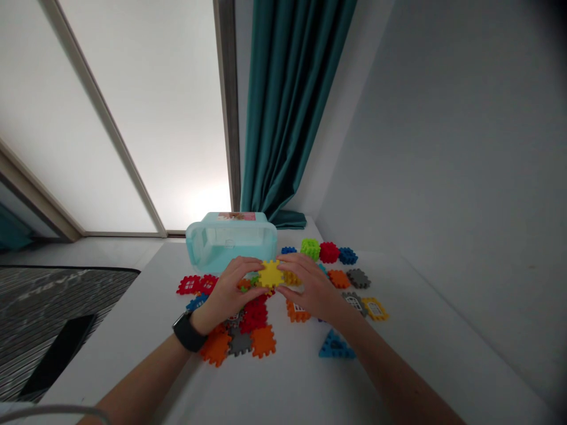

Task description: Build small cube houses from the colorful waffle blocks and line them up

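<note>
A yellow toothed building tile [270, 274] is held up over the middle of the table between both hands. My left hand [233, 292], with a black watch on its wrist, pinches its left side between thumb and fingers. On the right side my right hand [312, 283] grips it in the same way. Below my left hand lie red tiles [254, 315], orange tiles [264, 341] and a grey tile [240, 341]. Partly hidden by my right hand are an orange window tile [297, 311] and another yellow piece [291, 277].
A pale turquoise plastic box [231, 236] lies at the back of the white table [292, 383]. A green cube [310, 249], a red piece [329, 252] and blue pieces [348, 255] stand back right. A blue triangle [336, 345] lies near my right forearm. A wall borders the right side.
</note>
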Tool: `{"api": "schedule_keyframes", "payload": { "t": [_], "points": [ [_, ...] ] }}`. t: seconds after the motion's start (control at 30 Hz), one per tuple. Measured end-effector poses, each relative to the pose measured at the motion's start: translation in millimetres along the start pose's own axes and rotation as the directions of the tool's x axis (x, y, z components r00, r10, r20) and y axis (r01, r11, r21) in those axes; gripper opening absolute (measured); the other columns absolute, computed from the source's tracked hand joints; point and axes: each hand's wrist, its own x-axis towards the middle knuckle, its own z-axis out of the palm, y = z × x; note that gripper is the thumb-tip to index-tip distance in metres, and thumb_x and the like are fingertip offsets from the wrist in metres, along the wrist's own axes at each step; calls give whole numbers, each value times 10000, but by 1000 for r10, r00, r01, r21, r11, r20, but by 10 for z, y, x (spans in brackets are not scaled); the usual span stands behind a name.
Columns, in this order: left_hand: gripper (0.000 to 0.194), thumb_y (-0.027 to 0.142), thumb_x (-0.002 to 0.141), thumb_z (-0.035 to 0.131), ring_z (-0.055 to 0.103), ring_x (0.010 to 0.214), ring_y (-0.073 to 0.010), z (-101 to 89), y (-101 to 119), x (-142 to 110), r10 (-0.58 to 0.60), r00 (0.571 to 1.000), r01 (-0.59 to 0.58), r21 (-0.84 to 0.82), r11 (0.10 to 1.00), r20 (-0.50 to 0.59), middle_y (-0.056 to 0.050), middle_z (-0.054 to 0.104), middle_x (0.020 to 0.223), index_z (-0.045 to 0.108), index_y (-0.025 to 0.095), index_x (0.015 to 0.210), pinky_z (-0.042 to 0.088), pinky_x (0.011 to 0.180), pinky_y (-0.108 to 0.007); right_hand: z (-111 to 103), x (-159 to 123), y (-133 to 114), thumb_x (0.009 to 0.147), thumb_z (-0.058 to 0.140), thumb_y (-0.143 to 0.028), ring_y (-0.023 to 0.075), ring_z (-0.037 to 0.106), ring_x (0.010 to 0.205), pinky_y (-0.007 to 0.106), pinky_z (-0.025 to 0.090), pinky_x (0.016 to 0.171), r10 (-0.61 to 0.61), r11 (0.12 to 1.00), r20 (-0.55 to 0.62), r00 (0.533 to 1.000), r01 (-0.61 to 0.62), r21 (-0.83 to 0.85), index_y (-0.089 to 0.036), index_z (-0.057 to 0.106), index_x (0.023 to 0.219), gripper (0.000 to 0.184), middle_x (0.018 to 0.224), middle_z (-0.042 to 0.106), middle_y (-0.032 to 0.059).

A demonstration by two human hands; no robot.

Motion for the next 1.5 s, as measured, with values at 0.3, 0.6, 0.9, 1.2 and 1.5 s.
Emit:
{"api": "schedule_keyframes", "payload": {
  "t": [0.3, 0.6, 0.9, 1.2, 1.5],
  "points": [
    [380, 314, 907, 725, 661, 1026, -239, 45, 20, -22, 121, 990, -108, 156, 982, -76, -106, 696, 1119, 564, 227, 1240, 565, 872, -403, -25, 21, -41, 913, 662, -217, 269, 625, 1176, 497, 485, 1055, -103, 988, -79, 991, 93, -125, -239, 548, 1248, 355, 1241, 688, 103],
    [385, 402, 921, 692, 657, 1048, -247, 74, 1, -35, -47, 999, 49, 87, 995, -29, -95, 680, 1117, 562, 236, 1243, 557, 904, -422, -16, 21, -44, 887, 690, -240, 277, 619, 1160, 500, 483, 1045, -72, 990, -83, 994, 60, -130, -231, 567, 1185, 322, 1219, 688, 106],
    [428, 426, 875, 734, 623, 1087, -271, 37, 6, 11, -65, 998, 66, 196, 978, -15, -112, 624, 1163, 607, 231, 1234, 549, 930, -438, -40, 52, -62, 887, 681, -228, 282, 607, 1150, 505, 473, 1040, -83, 988, -61, 995, 74, -138, -224, 571, 1170, 303, 1223, 684, 109],
    [414, 453, 899, 697, 622, 983, -243, 181, -20, 145, -88, 996, 89, 192, 977, -15, -98, 588, 1094, 628, 217, 1232, 553, 849, -374, -186, 75, 109, 889, 672, -239, 283, 581, 1177, 523, 476, 1036, 12, 999, 26, 1000, -11, -45, -227, 601, 1095, 218, 1243, 634, 121],
    [406, 382, 880, 710, 640, 927, -258, 493, -14, 302, -198, 974, 147, 352, 924, 112, -65, 683, 1002, 593, 206, 1227, 525, 830, -390, -196, -53, 481, 847, 693, -198, 283, 598, 1170, 522, 488, 1024, 113, 993, 112, 987, -111, -26, -234, 613, 1117, 284, 1175, 670, 99]
  ]
}}
